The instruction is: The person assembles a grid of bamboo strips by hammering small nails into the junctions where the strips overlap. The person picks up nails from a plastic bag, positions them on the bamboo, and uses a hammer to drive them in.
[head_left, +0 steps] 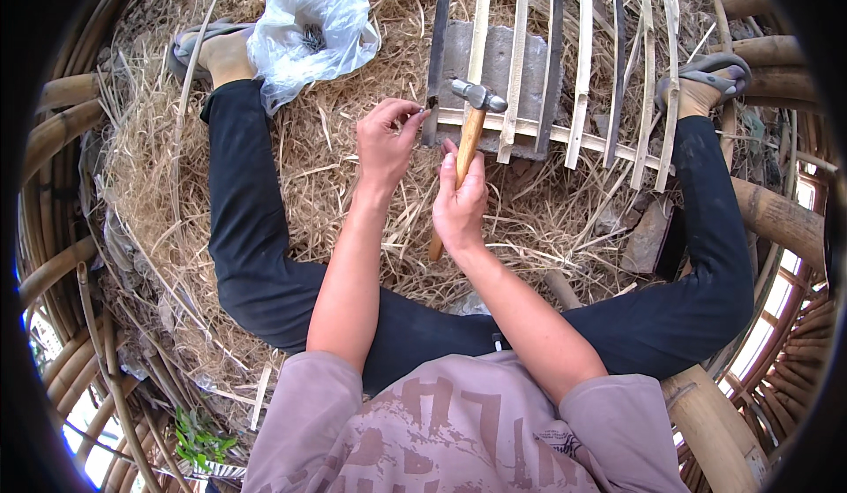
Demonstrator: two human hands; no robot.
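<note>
My right hand grips a hammer by its wooden handle, its steel head raised over a grey concrete block. My left hand is closed in a pinch at the near end of a dark bamboo slat; whatever is between the fingertips is too small to make out. Several light and dark slats lie side by side, crossing a thin bamboo strip at their near ends. The block lies beneath the leftmost slats and part of the strip.
A clear plastic bag holding a small pile of thin dark pieces, apparently nails, sits by my left foot. Dry straw covers the ground. A brick-like block lies by my right leg. Bamboo poles surround me.
</note>
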